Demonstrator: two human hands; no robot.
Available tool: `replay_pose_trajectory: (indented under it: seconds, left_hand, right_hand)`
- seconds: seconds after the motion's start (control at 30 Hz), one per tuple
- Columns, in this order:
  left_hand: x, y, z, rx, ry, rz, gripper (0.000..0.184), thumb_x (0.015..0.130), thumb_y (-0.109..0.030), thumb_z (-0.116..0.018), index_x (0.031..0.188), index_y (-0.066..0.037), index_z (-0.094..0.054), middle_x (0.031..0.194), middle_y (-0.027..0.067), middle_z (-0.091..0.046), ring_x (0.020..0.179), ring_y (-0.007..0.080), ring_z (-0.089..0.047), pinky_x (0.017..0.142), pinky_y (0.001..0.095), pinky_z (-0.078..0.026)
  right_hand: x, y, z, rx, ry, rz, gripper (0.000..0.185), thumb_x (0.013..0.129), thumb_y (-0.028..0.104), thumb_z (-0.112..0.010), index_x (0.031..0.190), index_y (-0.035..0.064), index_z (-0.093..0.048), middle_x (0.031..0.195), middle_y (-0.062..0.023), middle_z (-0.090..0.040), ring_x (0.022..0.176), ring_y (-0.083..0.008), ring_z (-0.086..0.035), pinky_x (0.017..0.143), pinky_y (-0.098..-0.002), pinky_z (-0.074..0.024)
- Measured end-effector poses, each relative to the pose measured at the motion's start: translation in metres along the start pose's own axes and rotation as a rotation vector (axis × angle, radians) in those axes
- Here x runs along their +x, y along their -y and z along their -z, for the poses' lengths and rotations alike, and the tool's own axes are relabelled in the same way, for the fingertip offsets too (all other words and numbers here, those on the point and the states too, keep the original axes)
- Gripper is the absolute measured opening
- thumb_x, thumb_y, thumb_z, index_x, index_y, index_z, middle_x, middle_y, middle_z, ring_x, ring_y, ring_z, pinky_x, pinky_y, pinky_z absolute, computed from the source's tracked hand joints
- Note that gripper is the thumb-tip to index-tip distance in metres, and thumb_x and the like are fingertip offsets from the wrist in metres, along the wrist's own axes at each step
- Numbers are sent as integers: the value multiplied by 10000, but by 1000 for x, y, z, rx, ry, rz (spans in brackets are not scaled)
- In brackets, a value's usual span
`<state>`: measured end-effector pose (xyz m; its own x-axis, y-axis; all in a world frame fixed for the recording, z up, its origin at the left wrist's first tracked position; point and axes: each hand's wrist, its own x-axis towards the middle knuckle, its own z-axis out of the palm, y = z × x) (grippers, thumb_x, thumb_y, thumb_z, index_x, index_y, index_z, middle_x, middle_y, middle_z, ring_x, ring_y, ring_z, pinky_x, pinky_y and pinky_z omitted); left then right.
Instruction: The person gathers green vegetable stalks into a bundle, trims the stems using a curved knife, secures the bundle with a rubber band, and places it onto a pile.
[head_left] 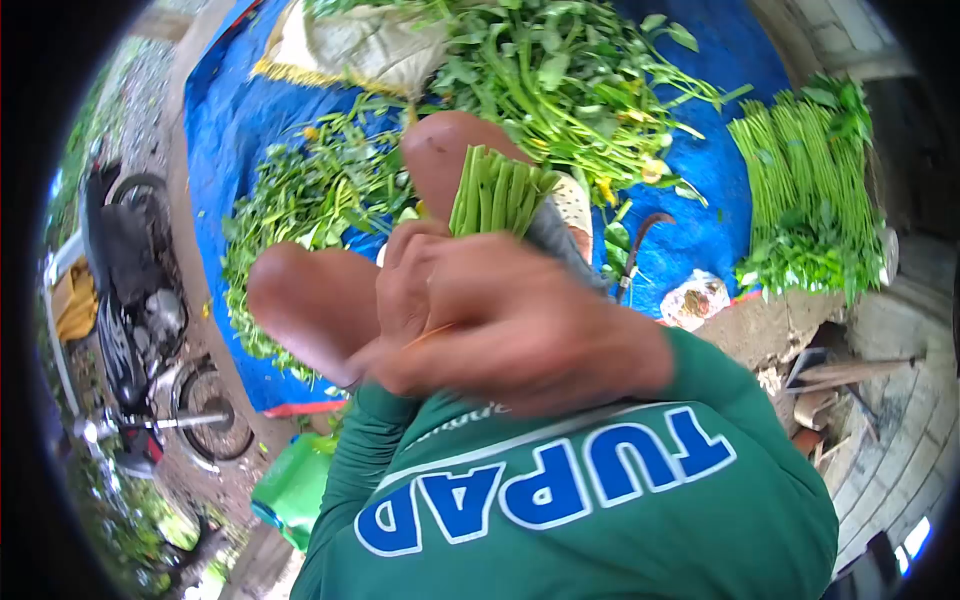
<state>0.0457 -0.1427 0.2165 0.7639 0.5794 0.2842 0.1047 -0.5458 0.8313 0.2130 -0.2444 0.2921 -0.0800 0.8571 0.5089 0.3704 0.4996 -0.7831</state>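
A bundle of cut green stems (492,195) stands upright in front of my chest, its ends pointing away from me. My left hand (408,265) is closed around the bundle's lower part, partly hidden behind the other hand. Across it lies my right hand (530,325), blurred by motion, with its fingers pressed together on a thin orange band (428,337). Below the hands, the lower part of the bundle is hidden.
Leafy greens (560,90) lie on a blue tarp (700,230), with more (310,190) at the left. A curved blade (635,250) and stacked bundles (810,190) are at the right. A motorbike (130,290) stands far left, a green container (295,490) lower left.
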Motion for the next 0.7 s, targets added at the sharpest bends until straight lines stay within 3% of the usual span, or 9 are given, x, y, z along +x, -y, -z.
replay_pose_trajectory:
  seconds: [0.03, 0.1, 0.13, 0.33, 0.43, 0.5, 0.6, 0.67, 0.7]
  left_hand:
    - [1, -2, 6, -2, -112, 0, 236, 990, -105, -609, 1169, 21, -697, 1100, 211, -643, 999, 301, -645, 915, 409, -523]
    - [6, -2, 15, -66, -190, 193, 300, 1068, -164, -529, 1191, 52, -699, 1156, 207, -682, 1053, 286, -685, 944, 390, -526]
    - [4, -3, 22, -152, -106, 327, 358, 1096, -203, -500, 1222, 72, -690, 1189, 190, -685, 1079, 275, -685, 976, 393, -526]
    - [24, -55, 30, -529, -18, 590, 486, 1205, -359, -431, 1100, 23, -712, 841, 59, -695, 801, 111, -650, 744, 283, -508]
    - [27, -68, 31, -518, 5, 640, 458, 1210, -343, -428, 1128, 18, -697, 811, 59, -691, 768, 115, -659, 727, 278, -516]
    - [33, -78, 27, -524, 21, 711, 357, 1190, -295, -486, 1235, 14, -660, 889, 75, -709, 848, 125, -677, 778, 286, -532]
    - [19, -56, 26, -638, 38, 674, 380, 1132, -245, -606, 1408, 13, -566, 1070, 113, -718, 1018, 155, -686, 902, 310, -543]
    - [9, -46, 38, -814, 69, 655, 584, 1044, -213, -718, 1520, 24, -475, 1239, 145, -690, 1174, 205, -662, 1020, 343, -521]
    - [6, -47, 43, -939, 100, 689, 731, 980, -193, -786, 1572, 33, -421, 1338, 161, -663, 1264, 242, -639, 1089, 366, -497]
  right_hand:
    - [-23, -6, 21, -70, -53, -79, 314, 922, -18, -747, 1200, 122, -790, 880, -18, -644, 767, -202, -598, 707, -379, -481]
    - [-107, -33, 13, 266, -309, -817, 250, 959, -81, -716, 1160, 60, -668, 711, 30, -538, 599, -30, -505, 546, -261, -437]
    - [-128, -46, 2, 376, -386, -1004, 127, 1052, 130, -725, 1087, 40, -642, 657, 65, -443, 529, -25, -410, 563, -240, -493]
    - [-69, -74, 55, 989, -44, -987, 1068, 1047, 861, -295, 1314, -107, -657, 569, 96, -336, 461, -14, -380, 559, -253, -550]
    - [-56, -99, 77, 1364, 39, -1098, 895, 1091, 758, -399, 1058, -63, -754, 601, 62, -526, 456, -33, -446, 508, -250, -519]
    - [-67, -115, 49, 1073, -154, -1060, 539, 1108, 483, -517, 1314, 10, -671, 833, 0, -617, 675, -97, -560, 656, -295, -559]
    - [-75, -104, -30, 848, 21, -538, 420, 1099, 218, -604, 1498, 90, -591, 1174, -75, -708, 1071, -206, -683, 920, -364, -600]
    - [-58, -89, -47, 820, 30, -551, 403, 1107, 237, -582, 1481, 91, -617, 1196, -90, -712, 1092, -225, -683, 949, -392, -598]
    - [-69, -91, -41, 1305, -75, -907, 400, 1105, 231, -576, 1477, 90, -625, 1185, -95, -717, 1070, -224, -689, 944, -399, -598]
